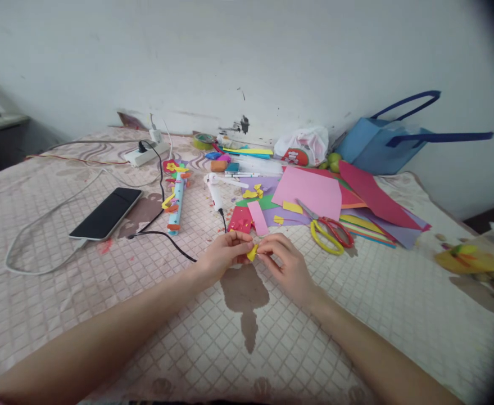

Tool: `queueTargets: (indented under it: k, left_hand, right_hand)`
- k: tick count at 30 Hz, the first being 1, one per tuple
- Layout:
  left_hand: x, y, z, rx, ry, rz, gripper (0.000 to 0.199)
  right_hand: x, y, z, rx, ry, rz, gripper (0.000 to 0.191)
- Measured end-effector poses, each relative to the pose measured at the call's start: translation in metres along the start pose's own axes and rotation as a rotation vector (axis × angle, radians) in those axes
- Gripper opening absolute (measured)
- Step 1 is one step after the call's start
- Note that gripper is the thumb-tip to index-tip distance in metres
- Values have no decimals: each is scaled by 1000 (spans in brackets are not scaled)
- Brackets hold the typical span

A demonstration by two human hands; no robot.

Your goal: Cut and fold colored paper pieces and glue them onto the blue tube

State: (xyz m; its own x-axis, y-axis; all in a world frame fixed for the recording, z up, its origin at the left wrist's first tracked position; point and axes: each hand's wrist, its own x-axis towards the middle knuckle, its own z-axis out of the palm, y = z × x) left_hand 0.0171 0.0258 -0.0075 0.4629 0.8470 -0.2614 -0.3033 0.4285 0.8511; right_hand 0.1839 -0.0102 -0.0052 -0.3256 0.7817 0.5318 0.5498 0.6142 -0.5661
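Observation:
A small yellow paper piece (pixel 252 253) is pinched between my two hands above the patterned tablecloth. The fingers of my left hand (pixel 225 253) close on its left side. From the right, the fingertips of my right hand (pixel 284 260) grip its edge. Just beyond my hands lie a red paper piece (pixel 239 218) with scraps on it and a pink paper strip (pixel 258 218). Behind them rests a white glue gun (pixel 215 194) with a black cord. Scissors (pixel 325 229) with yellow and red handles lie to the right of my right hand.
Coloured paper sheets (pixel 308 192) spread across the right back. To the left are a light-blue stick with paper decorations (pixel 177 205), a cabled phone (pixel 107 214) and a power strip (pixel 148 153). A blue bag (pixel 379 146) stands by the wall; a yellow container (pixel 474 259) is at far right.

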Motion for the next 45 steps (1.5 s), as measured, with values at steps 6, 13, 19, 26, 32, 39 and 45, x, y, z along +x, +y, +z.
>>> queueTargets:
  k: [6,13,19,26,32,39,45]
  left_hand:
    - [-2,3,1,7,-8,-26,29]
    - [-1,2,0,15,-12,-26,27]
    - [0,1,-1,36,-1,-35,27]
    - [-1,1,-1,47,-12,-36,27]
    - [-1,2,-3,58,-25,-54,27]
    - [-1,1,-4,35,-39,-65,27]
    - [0,0,-4,4,-56,-65,26]
  right_hand:
    - [0,-1,-2,4,5,-10,12]
    - [0,0,0,22,10,-8,14]
    - [-1,2,1,18,5,1,13]
    - [-2,3,0,1,-16,-31,19]
    - [-1,3,-1,-7,27,-37,17]
    - [-1,2,-1,-10,49,-37,17]
    - [0,-1,-1,37,36,31,16]
